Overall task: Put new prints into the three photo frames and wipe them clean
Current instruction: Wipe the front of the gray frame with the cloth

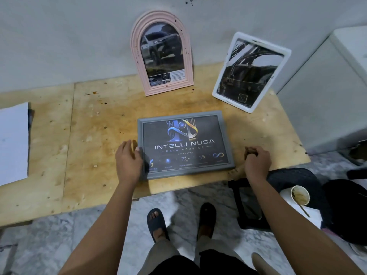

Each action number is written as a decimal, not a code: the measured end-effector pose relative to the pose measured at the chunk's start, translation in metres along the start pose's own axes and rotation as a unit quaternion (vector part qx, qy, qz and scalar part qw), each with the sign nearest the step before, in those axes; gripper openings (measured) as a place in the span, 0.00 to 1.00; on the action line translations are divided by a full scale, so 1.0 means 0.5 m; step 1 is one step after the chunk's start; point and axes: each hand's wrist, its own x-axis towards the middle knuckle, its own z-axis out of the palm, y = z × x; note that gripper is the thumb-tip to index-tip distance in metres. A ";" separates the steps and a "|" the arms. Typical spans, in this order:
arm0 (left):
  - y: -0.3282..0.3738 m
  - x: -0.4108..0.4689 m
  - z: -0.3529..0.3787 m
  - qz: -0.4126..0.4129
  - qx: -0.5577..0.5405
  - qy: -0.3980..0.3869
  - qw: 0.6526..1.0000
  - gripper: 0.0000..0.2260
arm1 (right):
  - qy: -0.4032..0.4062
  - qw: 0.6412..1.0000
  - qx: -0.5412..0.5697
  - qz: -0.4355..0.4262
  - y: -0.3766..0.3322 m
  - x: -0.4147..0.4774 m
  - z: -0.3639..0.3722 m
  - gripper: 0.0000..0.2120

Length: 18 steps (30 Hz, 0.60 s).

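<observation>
Where a paper cup [287, 196] stands at the lower right, off the surface, brown residue and a thin stick [304, 210] are noted inside it. The grey frame [178, 115] is laid flat near the front edge of the wooden surface [79, 135], with a dark "INTELLI NUSA" print [184, 144] held in it. The pink arched frame [168, 90] and the white frame [231, 103] are propped behind, each filled with a dark picture. The left hand [128, 161] is rested on the grey frame's left edge, fingers loosely extended. The right hand [257, 161] is set just beside its right edge, fingers curled; whether anything is gripped cannot be told.
</observation>
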 end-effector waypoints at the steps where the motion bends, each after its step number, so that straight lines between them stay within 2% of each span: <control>1: -0.004 -0.011 -0.001 0.000 -0.005 0.009 1.000 0.20 | -0.004 1.000 0.009 0.005 -0.006 0.003 -0.001 0.18; 9: -0.028 -0.117 0.016 -0.056 -0.025 0.029 0.998 0.15 | -0.065 0.998 -0.004 -0.005 -0.021 0.014 0.004 0.19; 15: -0.026 -0.144 0.018 -0.084 -0.052 0.040 0.994 0.13 | -0.115 0.990 -0.041 -0.067 -0.027 0.014 0.021 0.17; 18: -0.025 -0.141 0.014 -0.087 -0.063 0.041 0.993 0.12 | -0.099 0.982 -0.069 -0.147 -0.040 0.013 0.034 0.16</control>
